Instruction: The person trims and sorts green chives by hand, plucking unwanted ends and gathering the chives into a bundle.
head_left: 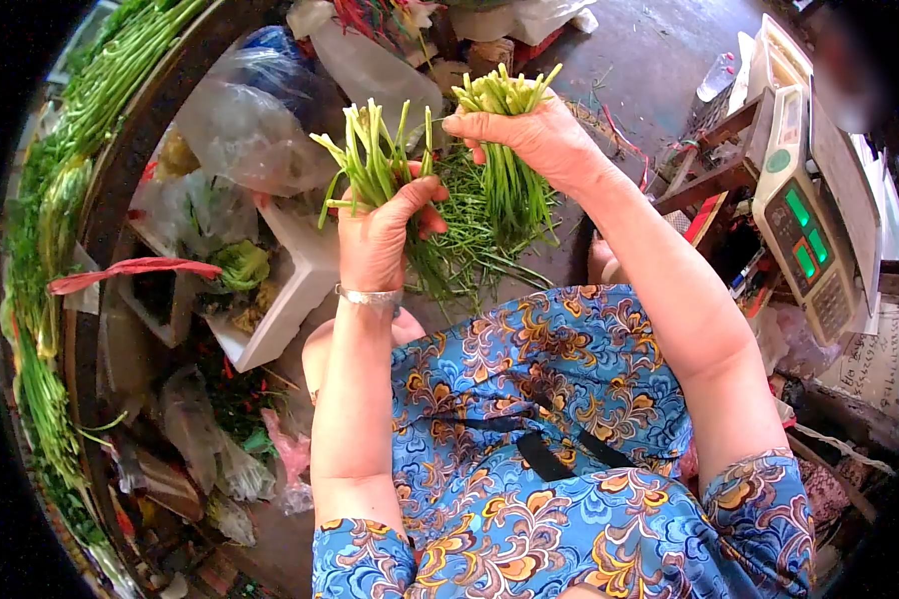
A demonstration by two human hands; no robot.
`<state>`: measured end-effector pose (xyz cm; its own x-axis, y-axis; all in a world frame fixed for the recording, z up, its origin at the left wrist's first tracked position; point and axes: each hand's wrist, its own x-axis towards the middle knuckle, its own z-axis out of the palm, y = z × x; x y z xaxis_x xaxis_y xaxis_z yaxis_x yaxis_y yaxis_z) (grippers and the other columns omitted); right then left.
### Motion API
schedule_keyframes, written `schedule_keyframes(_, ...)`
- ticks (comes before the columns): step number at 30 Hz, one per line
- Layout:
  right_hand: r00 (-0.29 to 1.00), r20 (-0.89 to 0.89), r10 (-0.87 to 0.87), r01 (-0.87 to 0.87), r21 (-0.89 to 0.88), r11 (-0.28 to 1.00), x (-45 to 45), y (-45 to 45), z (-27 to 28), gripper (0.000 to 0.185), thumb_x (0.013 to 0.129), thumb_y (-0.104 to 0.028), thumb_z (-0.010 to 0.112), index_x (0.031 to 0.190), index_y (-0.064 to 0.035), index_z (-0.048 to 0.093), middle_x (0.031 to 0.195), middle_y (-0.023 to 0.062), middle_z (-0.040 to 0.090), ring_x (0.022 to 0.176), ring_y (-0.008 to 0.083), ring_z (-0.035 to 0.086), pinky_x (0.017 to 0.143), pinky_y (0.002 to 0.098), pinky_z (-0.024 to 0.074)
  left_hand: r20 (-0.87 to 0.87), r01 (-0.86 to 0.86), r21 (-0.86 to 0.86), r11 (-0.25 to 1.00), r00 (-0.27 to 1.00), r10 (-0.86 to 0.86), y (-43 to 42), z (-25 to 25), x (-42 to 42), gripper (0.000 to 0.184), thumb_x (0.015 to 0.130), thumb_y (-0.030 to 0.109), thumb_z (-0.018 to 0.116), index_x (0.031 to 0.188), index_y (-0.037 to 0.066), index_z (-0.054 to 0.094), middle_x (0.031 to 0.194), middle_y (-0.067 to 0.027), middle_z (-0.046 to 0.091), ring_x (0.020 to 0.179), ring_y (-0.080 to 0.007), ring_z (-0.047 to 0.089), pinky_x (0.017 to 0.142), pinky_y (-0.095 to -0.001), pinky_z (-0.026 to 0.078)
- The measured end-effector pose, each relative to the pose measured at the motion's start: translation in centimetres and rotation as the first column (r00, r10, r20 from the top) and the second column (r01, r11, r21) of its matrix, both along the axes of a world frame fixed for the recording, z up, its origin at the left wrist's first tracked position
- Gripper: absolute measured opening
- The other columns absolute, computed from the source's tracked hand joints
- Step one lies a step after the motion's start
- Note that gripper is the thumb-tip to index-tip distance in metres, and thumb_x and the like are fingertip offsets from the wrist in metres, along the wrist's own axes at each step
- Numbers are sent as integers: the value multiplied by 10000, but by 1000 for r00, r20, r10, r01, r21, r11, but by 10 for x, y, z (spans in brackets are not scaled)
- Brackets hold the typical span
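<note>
My left hand (380, 230) is closed round a loose bunch of green stalks (368, 150), their pale cut ends pointing up and fanned out. One stalk stands apart between its thumb and fingers. Just to the right, my right hand (529, 135) grips a second, tighter bunch (499, 95) near its pale cut ends, and its green leaves (517, 205) hang down below the fist. The two bunches are close together at the top but apart. Beneath both hands lies a heap of cut green leaves (469, 245) on the ground.
At the right stands a scale (804, 225) with lit green digits. White foam box (295, 290), plastic bags (245, 135) and a red strip (135, 272) are at the left. Long green vegetables (60, 190) line the far left ledge. Plastic bags lie at the top.
</note>
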<state>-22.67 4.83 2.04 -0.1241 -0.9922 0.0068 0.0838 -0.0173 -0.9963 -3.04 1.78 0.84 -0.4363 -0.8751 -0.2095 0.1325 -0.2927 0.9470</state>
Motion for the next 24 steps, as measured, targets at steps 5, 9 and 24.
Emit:
schedule_keyframes(5,981,182,68,-67,-10,998,11,0,-3,103,801,-114,724,776,-39,658,665,5,626,552,93,570,509,245,460,4,46,19,999,999,-46,2,0,-3,183,817,78,694,972,16,618,789,-93,672,541,-160,619,472,-246,433)
schedule_keyframes(9,982,166,94,-94,-5,996,7,-1,-6,91,804,-99,715,794,-27,661,683,14,635,554,95,572,509,249,462,-11,99,74,992,995,-99,2,7,-2,192,839,120,686,994,28,622,852,-79,673,660,-175,647,520,-261,492)
schedule_keyframes(24,973,99,211,-214,22,977,5,1,-9,91,788,-91,704,792,-16,653,699,28,633,590,113,581,537,265,471,-27,-11,-87,996,1000,8,-6,3,3,144,830,80,695,942,14,635,787,-73,661,605,-156,593,550,-271,480)
